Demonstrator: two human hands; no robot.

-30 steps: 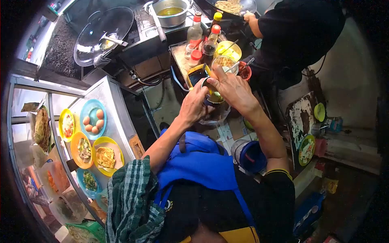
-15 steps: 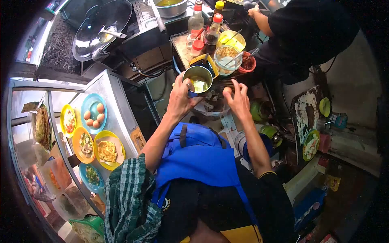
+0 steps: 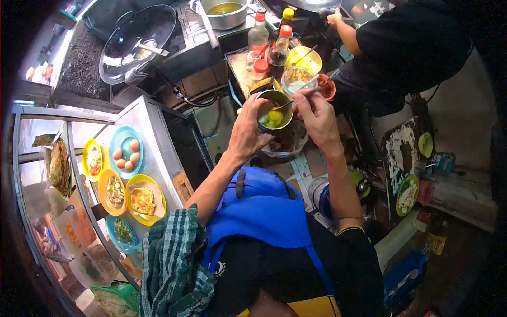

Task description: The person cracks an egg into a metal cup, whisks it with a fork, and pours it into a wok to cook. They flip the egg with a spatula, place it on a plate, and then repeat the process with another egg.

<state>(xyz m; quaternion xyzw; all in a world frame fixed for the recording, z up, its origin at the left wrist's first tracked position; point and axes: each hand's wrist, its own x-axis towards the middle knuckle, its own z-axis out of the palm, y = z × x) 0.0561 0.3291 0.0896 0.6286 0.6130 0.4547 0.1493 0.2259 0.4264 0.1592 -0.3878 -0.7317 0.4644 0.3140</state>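
My left hand (image 3: pixel 245 132) is wrapped round the side of a metal cup (image 3: pixel 285 117), which is tilted so that its inside shows. A yellow egg yolk (image 3: pixel 275 115) lies in the cup with some clear liquid. My right hand (image 3: pixel 318 117) pinches the handle of a spoon (image 3: pixel 285 105), whose lower end reaches into the cup. Just beyond the cup stand a clear container of white contents (image 3: pixel 297 76) and a red bowl (image 3: pixel 327 90).
Bottles (image 3: pixel 258 33) and a yellow bowl (image 3: pixel 307 57) stand on a small table ahead. A wok (image 3: pixel 119 39) and a pot (image 3: pixel 224 21) are at the back. Plates of food and a blue plate of eggs (image 3: pixel 125 154) are left. A co-worker (image 3: pixel 412 47) stands at the right.
My right hand has moved in to the cup and now holds a spoon in it. A yolk now shows in the cup, which has shifted slightly to the right and tilted.
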